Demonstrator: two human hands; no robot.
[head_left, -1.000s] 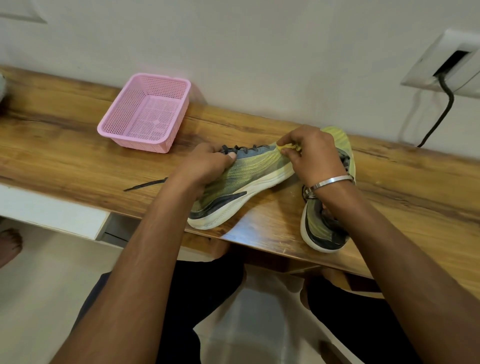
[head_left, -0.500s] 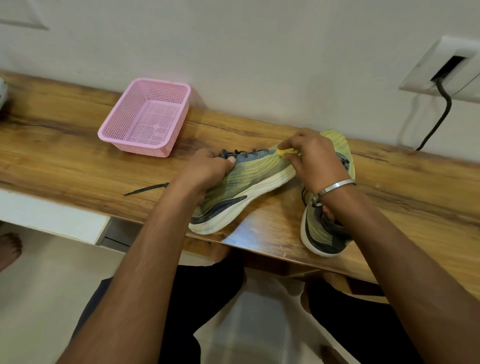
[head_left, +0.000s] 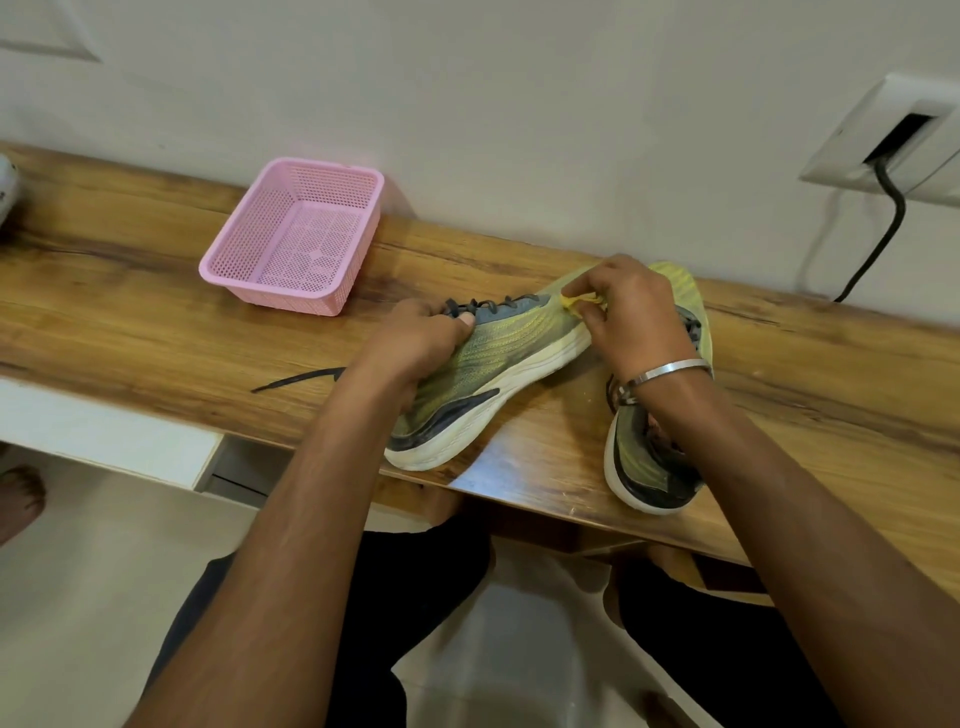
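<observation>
The left sneaker (head_left: 498, 364) is yellow-green knit with wavy ribbing, a dark side stripe, dark grey laces (head_left: 488, 304) and a white sole (head_left: 457, 441). The basket (head_left: 280, 299) is pink mesh, the surface (head_left: 130, 322) brown wood grain, and the bangle (head_left: 670, 370) silver.

I read no text, brand, label or number on the shoe (head_left: 498, 358) under my left hand (head_left: 415, 343).

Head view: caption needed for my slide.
Left hand grips a yellow-green sneaker on the wooden desk; right hand pinches a yellow piece at its toe.
</observation>
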